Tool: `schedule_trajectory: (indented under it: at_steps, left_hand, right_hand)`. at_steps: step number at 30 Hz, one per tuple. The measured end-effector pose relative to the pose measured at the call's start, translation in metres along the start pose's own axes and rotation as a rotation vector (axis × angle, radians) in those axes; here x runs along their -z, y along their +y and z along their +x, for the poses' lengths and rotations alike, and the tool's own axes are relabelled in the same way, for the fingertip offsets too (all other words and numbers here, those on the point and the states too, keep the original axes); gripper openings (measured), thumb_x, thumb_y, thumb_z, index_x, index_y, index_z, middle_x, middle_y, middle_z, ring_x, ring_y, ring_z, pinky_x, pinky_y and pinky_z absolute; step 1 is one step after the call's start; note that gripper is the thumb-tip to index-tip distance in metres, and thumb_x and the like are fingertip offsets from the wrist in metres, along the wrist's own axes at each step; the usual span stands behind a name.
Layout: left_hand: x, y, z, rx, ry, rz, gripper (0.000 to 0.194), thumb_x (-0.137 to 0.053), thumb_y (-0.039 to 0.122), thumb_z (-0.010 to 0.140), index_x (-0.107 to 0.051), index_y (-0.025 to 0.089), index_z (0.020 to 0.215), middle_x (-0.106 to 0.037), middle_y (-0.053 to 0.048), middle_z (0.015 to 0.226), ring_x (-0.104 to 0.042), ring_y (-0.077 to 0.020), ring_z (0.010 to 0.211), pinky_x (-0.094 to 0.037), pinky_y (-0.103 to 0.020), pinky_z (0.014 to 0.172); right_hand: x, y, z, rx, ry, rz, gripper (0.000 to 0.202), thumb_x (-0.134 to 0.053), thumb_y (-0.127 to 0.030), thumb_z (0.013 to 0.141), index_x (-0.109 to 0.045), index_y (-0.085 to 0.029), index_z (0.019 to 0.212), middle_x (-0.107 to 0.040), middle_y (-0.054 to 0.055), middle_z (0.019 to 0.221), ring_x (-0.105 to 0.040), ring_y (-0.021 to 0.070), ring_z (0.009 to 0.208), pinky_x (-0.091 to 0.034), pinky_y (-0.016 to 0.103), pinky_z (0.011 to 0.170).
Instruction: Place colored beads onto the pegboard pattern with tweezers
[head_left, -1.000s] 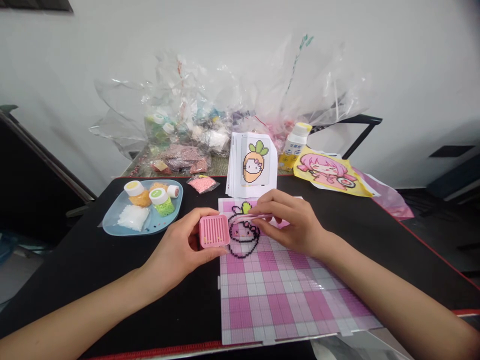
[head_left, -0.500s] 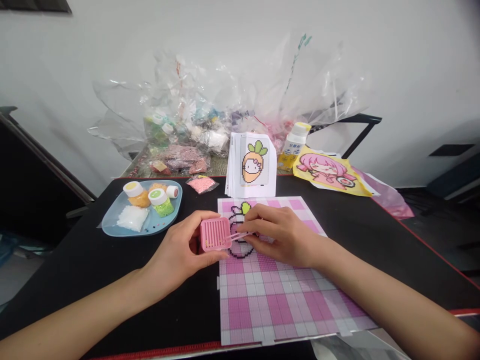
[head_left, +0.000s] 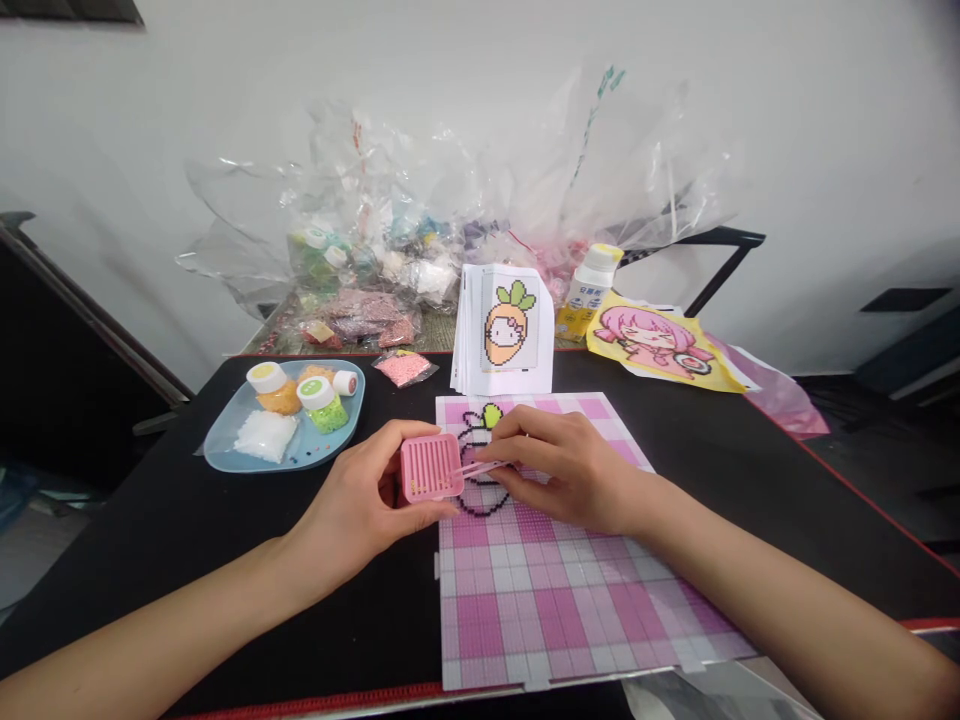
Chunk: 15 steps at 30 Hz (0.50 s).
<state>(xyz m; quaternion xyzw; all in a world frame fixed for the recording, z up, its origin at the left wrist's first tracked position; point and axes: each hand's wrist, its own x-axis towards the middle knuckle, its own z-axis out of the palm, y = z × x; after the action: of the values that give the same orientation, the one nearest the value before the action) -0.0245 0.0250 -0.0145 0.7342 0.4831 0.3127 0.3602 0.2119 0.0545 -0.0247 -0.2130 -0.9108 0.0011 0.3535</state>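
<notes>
My left hand [head_left: 375, 485] grips a small pink grooved bead tray [head_left: 429, 462], tilted toward me, with a few tiny yellowish beads along its lower grooves. Pinched in my right hand [head_left: 559, 465] are pale pink tweezers [head_left: 478, 468], their tips over the right part of that tray. Whether a bead sits between the tips is too small to tell. Beneath both hands lies a pink-and-white checked pegboard [head_left: 547, 600]. On it, a black bead outline [head_left: 480, 512] with a green-filled leaf [head_left: 491, 416] shows partly behind my right hand.
A blue plate [head_left: 217, 450] at left holds bead jars [head_left: 321, 402] and a bag of white beads [head_left: 266, 436]. A carrot-character pattern sheet [head_left: 510, 330] stands behind the board. Further back are clear plastic bags [head_left: 420, 200], a white-and-yellow bottle [head_left: 592, 290] and a pink-haired bead picture [head_left: 656, 345].
Almost nothing differs. My right hand and the tweezers have shifted very slightly, while the tray stays in my left hand at the same spot.
</notes>
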Motion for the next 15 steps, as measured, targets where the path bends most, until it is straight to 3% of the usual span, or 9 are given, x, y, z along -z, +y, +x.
schedule_trajectory:
  at_steps: [15]
  left_hand:
    - [-0.0023, 0.0056, -0.0018, 0.052, 0.05, -0.056, 0.046, -0.082, 0.037, 0.068, -0.06, 0.026, 0.107, -0.072, -0.001, 0.1, -0.069, -0.0226, 0.086, -0.055, -0.031, 0.069]
  right_hand:
    - [0.0025, 0.0, 0.0006, -0.011, -0.034, 0.002, 0.017, -0.053, -0.022, 0.096, -0.067, -0.014, 0.096, -0.065, 0.007, 0.086, -0.061, 0.0123, 0.069, -0.046, 0.024, 0.055]
